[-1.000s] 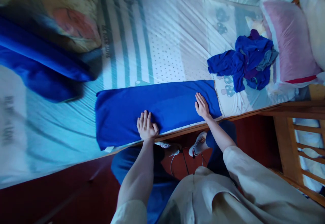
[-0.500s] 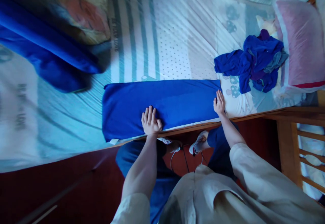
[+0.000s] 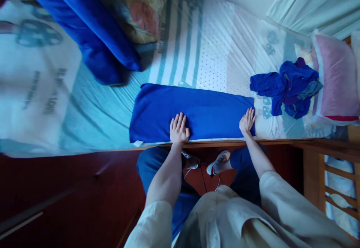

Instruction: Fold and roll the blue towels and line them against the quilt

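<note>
A blue cloth (image 3: 157,113), folded into a long flat strip, lies along the near edge of the bed. A small white tag shows at its near left corner. My left hand (image 3: 179,128) rests palm down on the cloth's near half, left of its middle, with the fingers apart. Toward the cloth's right end, my right hand (image 3: 247,121) lies flat with its fingers stretched out over the edge area. Neither hand grips the fabric. Beyond the right end sits a crumpled heap of blue and purple clothes (image 3: 292,86) on the sheet.
A patterned bed sheet (image 3: 210,56) covers the mattress. Two long rolled or folded blue bundles (image 3: 101,34) lie at the upper left, beside a printed bag (image 3: 143,15). A pink pillow (image 3: 334,79) is at the right end, above a wooden bed frame (image 3: 313,176). Cables run by my feet.
The camera view has turned, so the bed appears shifted and rotated. Both hands stay flat on nearly the same parts of the blue cloth, which looks unchanged in its fold.
</note>
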A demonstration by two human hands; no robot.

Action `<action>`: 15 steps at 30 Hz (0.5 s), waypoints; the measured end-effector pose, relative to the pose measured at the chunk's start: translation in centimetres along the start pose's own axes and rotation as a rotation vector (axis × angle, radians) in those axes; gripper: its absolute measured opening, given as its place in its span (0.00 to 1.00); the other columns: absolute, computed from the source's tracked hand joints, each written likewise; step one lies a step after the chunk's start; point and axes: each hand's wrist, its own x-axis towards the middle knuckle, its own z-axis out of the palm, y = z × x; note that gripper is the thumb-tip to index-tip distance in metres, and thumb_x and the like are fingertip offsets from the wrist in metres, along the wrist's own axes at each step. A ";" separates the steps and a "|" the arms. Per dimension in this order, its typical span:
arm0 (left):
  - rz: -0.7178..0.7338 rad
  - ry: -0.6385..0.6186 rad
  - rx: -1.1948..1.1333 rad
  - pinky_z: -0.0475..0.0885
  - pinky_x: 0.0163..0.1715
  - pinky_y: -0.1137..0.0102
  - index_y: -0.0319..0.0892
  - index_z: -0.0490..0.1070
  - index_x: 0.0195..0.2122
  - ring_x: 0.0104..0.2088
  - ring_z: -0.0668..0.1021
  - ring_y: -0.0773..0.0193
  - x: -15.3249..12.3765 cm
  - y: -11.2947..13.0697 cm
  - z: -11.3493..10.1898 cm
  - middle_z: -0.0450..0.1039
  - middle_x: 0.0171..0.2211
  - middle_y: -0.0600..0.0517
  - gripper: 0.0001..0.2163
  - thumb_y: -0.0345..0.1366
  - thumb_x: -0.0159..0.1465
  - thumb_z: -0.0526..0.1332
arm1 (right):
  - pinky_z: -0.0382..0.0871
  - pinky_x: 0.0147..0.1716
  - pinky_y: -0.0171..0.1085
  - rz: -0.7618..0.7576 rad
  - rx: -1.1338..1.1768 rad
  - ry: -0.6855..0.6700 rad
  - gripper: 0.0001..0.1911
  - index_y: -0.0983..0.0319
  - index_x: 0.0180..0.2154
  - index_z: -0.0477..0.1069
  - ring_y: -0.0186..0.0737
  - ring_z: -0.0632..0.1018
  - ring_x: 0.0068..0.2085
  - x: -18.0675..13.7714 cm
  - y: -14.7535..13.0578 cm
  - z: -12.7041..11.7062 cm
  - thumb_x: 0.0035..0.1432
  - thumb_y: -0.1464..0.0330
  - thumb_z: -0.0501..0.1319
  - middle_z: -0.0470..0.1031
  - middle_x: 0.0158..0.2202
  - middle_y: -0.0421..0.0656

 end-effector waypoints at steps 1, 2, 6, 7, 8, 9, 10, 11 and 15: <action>0.006 0.010 0.004 0.47 0.74 0.52 0.36 0.65 0.68 0.74 0.57 0.51 0.0 0.0 0.0 0.59 0.72 0.43 0.32 0.35 0.61 0.54 | 0.42 0.73 0.60 -0.023 0.025 0.008 0.32 0.75 0.72 0.52 0.51 0.50 0.76 -0.7 -1.7 0.0 0.72 0.69 0.40 0.50 0.75 0.60; 0.013 0.018 0.008 0.48 0.74 0.52 0.36 0.66 0.68 0.74 0.58 0.51 0.1 0.1 0.0 0.59 0.72 0.43 0.31 0.35 0.61 0.54 | 0.42 0.73 0.60 -0.065 0.059 0.014 0.32 0.73 0.73 0.51 0.50 0.49 0.77 -1.5 -3.8 0.2 0.72 0.68 0.41 0.50 0.75 0.59; 0.024 0.036 0.021 0.49 0.74 0.53 0.35 0.67 0.67 0.74 0.58 0.52 0.1 0.2 0.0 0.60 0.71 0.43 0.30 0.34 0.62 0.53 | 0.40 0.74 0.59 -0.319 0.241 -0.063 0.33 0.67 0.75 0.47 0.48 0.47 0.77 -5.8 -13.6 1.5 0.73 0.63 0.45 0.47 0.76 0.55; 0.022 0.035 0.022 0.49 0.74 0.53 0.35 0.67 0.67 0.74 0.58 0.53 0.1 0.2 0.1 0.60 0.71 0.44 0.30 0.34 0.62 0.52 | 0.39 0.74 0.59 -0.363 0.286 -0.094 0.34 0.67 0.75 0.47 0.48 0.46 0.77 -6.8 -15.9 1.8 0.73 0.63 0.47 0.47 0.76 0.55; 0.020 0.031 0.021 0.48 0.74 0.53 0.35 0.67 0.67 0.74 0.58 0.52 0.1 0.2 0.1 0.59 0.71 0.43 0.30 0.34 0.62 0.52 | 0.38 0.74 0.59 -0.388 0.325 -0.124 0.33 0.66 0.75 0.48 0.48 0.46 0.77 -7.6 -17.9 2.2 0.73 0.63 0.47 0.46 0.76 0.54; 0.018 0.026 0.018 0.48 0.74 0.53 0.35 0.67 0.67 0.74 0.58 0.52 0.1 0.1 0.1 0.59 0.71 0.43 0.30 0.34 0.63 0.52 | 0.37 0.74 0.59 -0.394 0.354 -0.147 0.33 0.66 0.74 0.48 0.48 0.45 0.77 -8.3 -19.5 2.4 0.73 0.64 0.47 0.46 0.77 0.54; 0.016 0.020 0.015 0.48 0.74 0.52 0.35 0.66 0.67 0.74 0.58 0.52 0.0 0.1 0.1 0.59 0.72 0.43 0.30 0.34 0.63 0.52 | 0.37 0.74 0.59 -0.393 0.375 -0.163 0.33 0.66 0.74 0.48 0.48 0.45 0.77 -8.8 -20.6 2.6 0.73 0.65 0.47 0.46 0.77 0.53; 0.014 0.015 0.010 0.48 0.74 0.52 0.35 0.66 0.68 0.74 0.57 0.52 0.0 0.1 0.1 0.58 0.72 0.43 0.30 0.35 0.63 0.52 | 0.36 0.75 0.59 -0.386 0.387 -0.172 0.33 0.67 0.74 0.49 0.48 0.45 0.77 -9.1 -21.4 2.7 0.73 0.65 0.47 0.46 0.77 0.53; 0.010 -0.001 -0.001 0.47 0.74 0.52 0.35 0.65 0.68 0.75 0.56 0.52 0.0 0.1 0.2 0.57 0.72 0.42 0.30 0.34 0.64 0.52 | 0.36 0.75 0.58 -0.368 0.388 -0.162 0.33 0.66 0.74 0.50 0.48 0.45 0.77 -9.2 -21.9 2.8 0.72 0.66 0.47 0.46 0.77 0.52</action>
